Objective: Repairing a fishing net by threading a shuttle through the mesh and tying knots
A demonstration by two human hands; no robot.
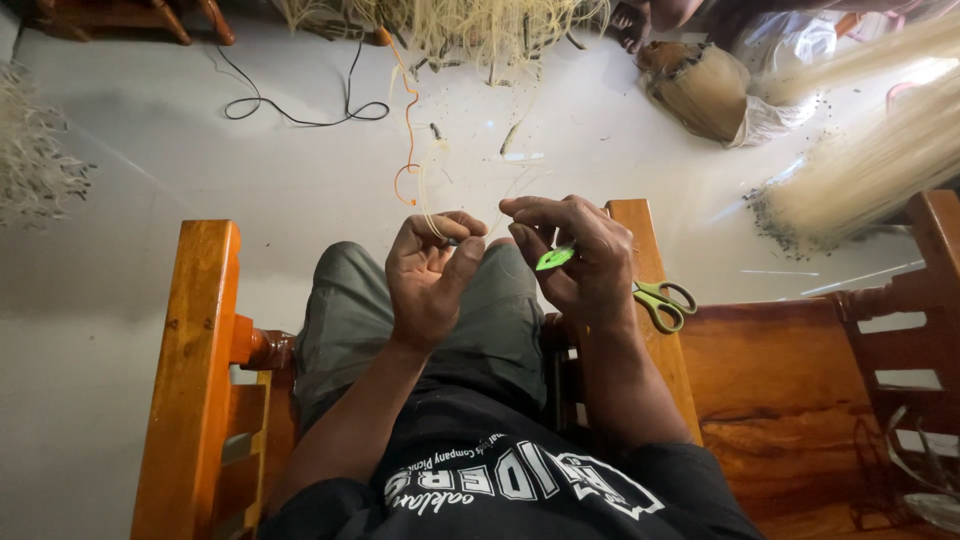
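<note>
A thin pale fibre [432, 215] is pinched between thumb and forefinger of the left hand [430, 275], which is curled closed around it above the lap. The right hand [575, 260] is closed on a small bright green tool [556, 258], with its forefinger extended toward the left thumb; what the tool is cannot be told. The two hands are held just apart.

Risks, as judged: the fibre is fine and may slip from the pinch or snap if it is pulled hard. The tool tip lies near the left fingers and could nick them. The green scissors [662, 300], laid on the wooden chair arm [640, 240] just beside the right wrist, could be knocked off.

Farther off, an orange strand [408, 140] trails over the grey floor [200, 180]. Beyond, a brown basket [700, 90] lies on its side; its contents cannot be seen.
</note>
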